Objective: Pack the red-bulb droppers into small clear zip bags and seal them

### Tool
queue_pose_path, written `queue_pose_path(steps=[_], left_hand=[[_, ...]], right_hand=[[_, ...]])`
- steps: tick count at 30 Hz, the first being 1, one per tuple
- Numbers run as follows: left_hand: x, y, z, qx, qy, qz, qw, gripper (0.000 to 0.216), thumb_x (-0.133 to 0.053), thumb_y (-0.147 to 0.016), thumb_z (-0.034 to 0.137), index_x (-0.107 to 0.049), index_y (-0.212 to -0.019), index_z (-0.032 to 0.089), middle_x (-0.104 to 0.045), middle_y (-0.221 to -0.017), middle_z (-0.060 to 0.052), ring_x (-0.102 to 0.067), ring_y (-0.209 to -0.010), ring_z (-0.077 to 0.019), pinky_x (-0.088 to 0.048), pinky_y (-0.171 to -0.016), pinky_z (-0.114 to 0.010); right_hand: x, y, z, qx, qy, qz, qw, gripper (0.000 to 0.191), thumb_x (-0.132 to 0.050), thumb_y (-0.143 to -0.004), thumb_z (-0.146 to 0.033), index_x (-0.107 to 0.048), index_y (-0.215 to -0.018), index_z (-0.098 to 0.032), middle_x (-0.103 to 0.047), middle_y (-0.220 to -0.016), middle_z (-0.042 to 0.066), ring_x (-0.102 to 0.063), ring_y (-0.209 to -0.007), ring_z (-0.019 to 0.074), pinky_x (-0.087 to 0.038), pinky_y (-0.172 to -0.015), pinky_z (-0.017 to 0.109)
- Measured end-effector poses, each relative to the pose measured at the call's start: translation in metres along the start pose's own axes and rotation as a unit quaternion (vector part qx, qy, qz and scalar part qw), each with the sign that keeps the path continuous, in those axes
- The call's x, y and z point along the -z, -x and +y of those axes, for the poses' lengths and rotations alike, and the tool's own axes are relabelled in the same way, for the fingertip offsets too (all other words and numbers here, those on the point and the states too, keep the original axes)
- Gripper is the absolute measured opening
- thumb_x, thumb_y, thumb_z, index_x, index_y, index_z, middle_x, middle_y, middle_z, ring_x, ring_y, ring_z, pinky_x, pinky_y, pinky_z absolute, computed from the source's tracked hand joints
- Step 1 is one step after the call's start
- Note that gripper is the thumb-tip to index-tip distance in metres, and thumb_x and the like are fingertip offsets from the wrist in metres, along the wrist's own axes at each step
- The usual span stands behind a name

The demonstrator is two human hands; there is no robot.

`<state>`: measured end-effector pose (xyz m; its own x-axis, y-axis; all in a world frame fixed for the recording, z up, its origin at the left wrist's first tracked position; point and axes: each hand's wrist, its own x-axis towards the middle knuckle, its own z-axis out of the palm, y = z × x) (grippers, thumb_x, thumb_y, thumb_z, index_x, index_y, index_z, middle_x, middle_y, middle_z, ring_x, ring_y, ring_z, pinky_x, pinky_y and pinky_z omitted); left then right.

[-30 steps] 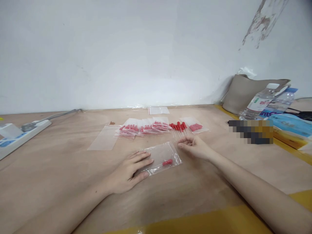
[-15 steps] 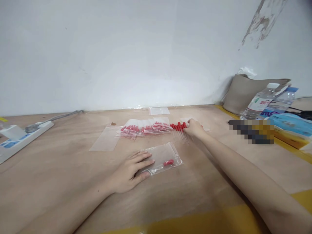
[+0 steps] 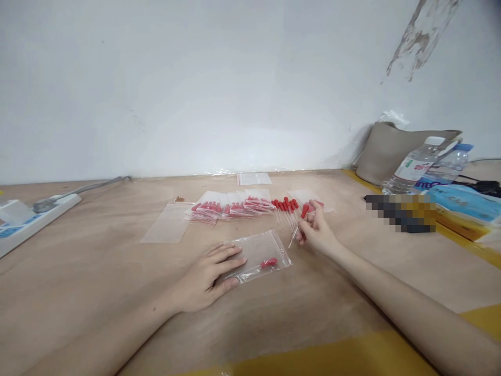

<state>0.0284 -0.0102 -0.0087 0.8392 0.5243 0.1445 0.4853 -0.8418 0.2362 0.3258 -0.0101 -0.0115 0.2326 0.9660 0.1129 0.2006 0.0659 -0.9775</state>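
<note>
Dropper [image 3: 300, 221] now sits pinched in our right hand [image 3: 318, 233], lifted from the row a moment ago, while our left hand [image 3: 206, 277] lies flat and spread on the bag [image 3: 261, 253].

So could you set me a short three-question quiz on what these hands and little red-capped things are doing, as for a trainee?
1. True or false: the right hand holds a clear dropper with a red rubber bulb.
2. The left hand rests on: A) a white power strip; B) a clear plastic zip bag; C) a clear water bottle.
3. What lies inside that bag?

Key: 1 true. 2 B. 3 something small and red, seemingly a dropper's bulb.
</note>
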Motion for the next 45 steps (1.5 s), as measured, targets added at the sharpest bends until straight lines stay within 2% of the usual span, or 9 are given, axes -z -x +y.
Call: queue_pose_path(steps=[6,12,18,23,28,33,38,42,45], left_hand=[[0.001,0.0,0.001,0.007,0.01,0.002,1.0,0.041,-0.043,-0.091,0.038,-0.043,-0.131,0.03,-0.039,-0.139,-0.004,-0.035,-0.128,-0.0248,-0.028,-0.105,-0.049],[0.002,0.0,0.004,0.004,0.031,0.016,0.999,0.047,-0.044,-0.091,0.037,-0.035,-0.135,0.027,-0.042,-0.136,-0.005,-0.037,-0.126,-0.0234,-0.028,-0.106,-0.047],[0.002,0.0,0.004,0.005,0.027,0.011,1.0,0.047,-0.044,-0.091,0.037,-0.034,-0.136,0.028,-0.042,-0.137,-0.004,-0.036,-0.127,-0.0232,-0.027,-0.107,-0.047],[0.002,-0.001,0.003,0.008,0.026,0.01,1.0,0.047,-0.045,-0.09,0.037,-0.035,-0.136,0.028,-0.042,-0.137,-0.004,-0.036,-0.127,-0.0236,-0.026,-0.107,-0.047],[0.001,-0.001,0.002,0.001,0.026,0.017,1.0,0.048,-0.045,-0.09,0.037,-0.035,-0.136,0.028,-0.042,-0.137,-0.004,-0.037,-0.126,-0.0243,-0.027,-0.106,-0.047],[0.001,-0.001,0.002,0.003,0.024,0.011,1.0,0.048,-0.045,-0.09,0.037,-0.034,-0.136,0.027,-0.042,-0.137,-0.005,-0.036,-0.127,-0.0241,-0.026,-0.107,-0.048],[0.002,-0.001,0.002,-0.002,0.037,0.021,0.999,0.048,-0.047,-0.09,0.035,-0.036,-0.135,0.028,-0.042,-0.137,-0.005,-0.037,-0.126,-0.0247,-0.027,-0.106,-0.048],[0.001,-0.001,0.002,-0.005,0.037,0.025,0.999,0.048,-0.047,-0.089,0.036,-0.037,-0.135,0.028,-0.042,-0.137,-0.004,-0.037,-0.126,-0.0249,-0.026,-0.106,-0.049],[0.002,-0.001,0.002,-0.002,0.027,0.018,0.999,0.047,-0.047,-0.089,0.037,-0.036,-0.135,0.029,-0.042,-0.137,-0.004,-0.037,-0.126,-0.0248,-0.027,-0.106,-0.049]], right_hand=[[-0.017,0.002,0.011,-0.041,-0.137,0.044,0.989,0.058,-0.06,-0.067,-0.029,-0.023,-0.112,-0.025,-0.049,-0.065,-0.009,-0.058,-0.051,0.0094,-0.052,-0.053,0.025],[-0.012,0.011,0.009,-0.09,-0.146,-0.092,0.981,0.039,-0.068,-0.066,-0.031,-0.039,-0.092,-0.022,-0.059,-0.071,-0.004,-0.061,-0.062,0.0095,-0.052,-0.066,0.027],[0.004,0.011,0.008,-0.069,-0.033,-0.169,0.983,0.04,-0.073,-0.058,-0.042,-0.054,-0.082,-0.017,-0.058,-0.063,-0.004,-0.051,-0.052,0.0069,-0.043,-0.053,0.023],[0.001,0.011,0.009,-0.018,0.017,-0.201,0.979,0.038,-0.074,-0.056,-0.042,-0.06,-0.08,-0.015,-0.056,-0.061,-0.004,-0.047,-0.053,0.007,-0.038,-0.052,0.022],[-0.01,0.014,0.006,0.018,0.06,-0.233,0.971,0.03,-0.071,-0.062,-0.04,-0.065,-0.078,-0.015,-0.044,-0.047,-0.007,-0.036,-0.045,0.0052,-0.026,-0.044,0.02],[-0.01,0.016,0.0,-0.029,0.02,-0.294,0.955,0.034,-0.067,-0.066,-0.043,-0.064,-0.085,-0.015,-0.055,-0.057,-0.005,-0.039,-0.044,0.0039,-0.028,-0.044,0.019],[0.003,0.011,-0.003,-0.111,-0.025,-0.326,0.938,0.043,-0.062,-0.071,-0.041,-0.056,-0.104,-0.014,-0.046,-0.042,-0.009,-0.034,-0.034,0.0041,-0.019,-0.035,0.017],[0.007,0.011,-0.005,-0.146,-0.096,-0.354,0.919,0.045,-0.065,-0.066,-0.034,-0.054,-0.106,-0.016,-0.064,-0.068,-0.002,-0.037,-0.035,0.0022,-0.018,-0.033,0.017],[0.008,0.012,-0.008,-0.146,-0.087,-0.364,0.916,0.045,-0.066,-0.064,-0.033,-0.055,-0.105,-0.018,-0.066,-0.095,0.004,-0.04,-0.036,0.0009,-0.021,-0.032,0.017]])
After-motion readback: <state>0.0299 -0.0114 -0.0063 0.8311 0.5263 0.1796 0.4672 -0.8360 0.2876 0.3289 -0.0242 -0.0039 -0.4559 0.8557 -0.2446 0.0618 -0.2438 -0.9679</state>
